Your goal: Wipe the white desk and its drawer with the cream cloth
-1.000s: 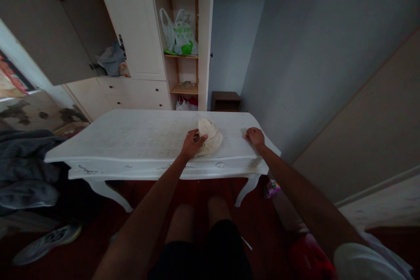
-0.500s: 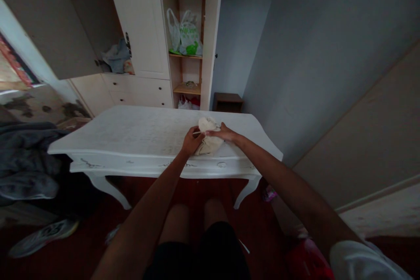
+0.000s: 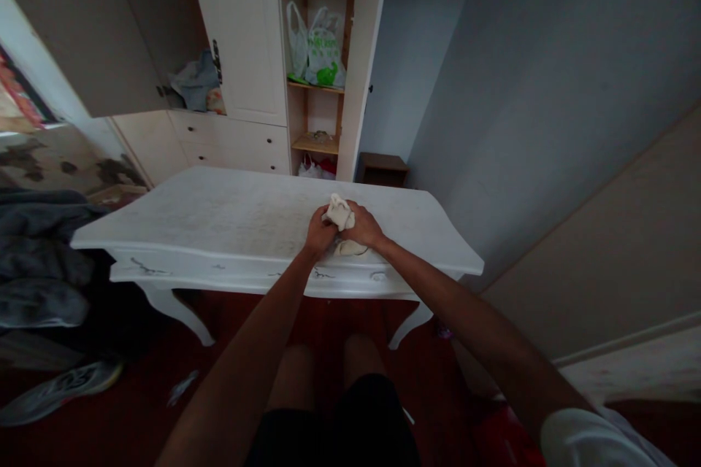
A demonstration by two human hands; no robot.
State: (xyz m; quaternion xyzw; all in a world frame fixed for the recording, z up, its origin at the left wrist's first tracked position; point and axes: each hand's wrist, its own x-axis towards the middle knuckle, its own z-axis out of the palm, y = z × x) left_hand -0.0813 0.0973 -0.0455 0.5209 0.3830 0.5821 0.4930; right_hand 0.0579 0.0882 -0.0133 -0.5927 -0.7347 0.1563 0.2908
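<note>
A small cream cloth (image 3: pixel 339 213) is bunched up between both my hands, just above the front right part of a white table (image 3: pixel 219 219). My left hand (image 3: pixel 319 229) grips the cloth from the left with fingers closed. On its right side, my right hand (image 3: pixel 362 226) is closed on it. A loose bit of the cloth (image 3: pixel 350 249) hangs down to the tabletop under my hands.
Behind the table stands a cream wardrobe (image 3: pixel 241 51) with open shelves holding plastic bags (image 3: pixel 316 51). A small dark stool (image 3: pixel 382 168) sits by the grey wall. Dark bedding (image 3: pixel 38 255) lies at the left, a shoe (image 3: pixel 60 387) on the red floor.
My right hand came from the table's right edge to the cloth. Both hands have gathered the flat cloth into a bunch and lifted it slightly.
</note>
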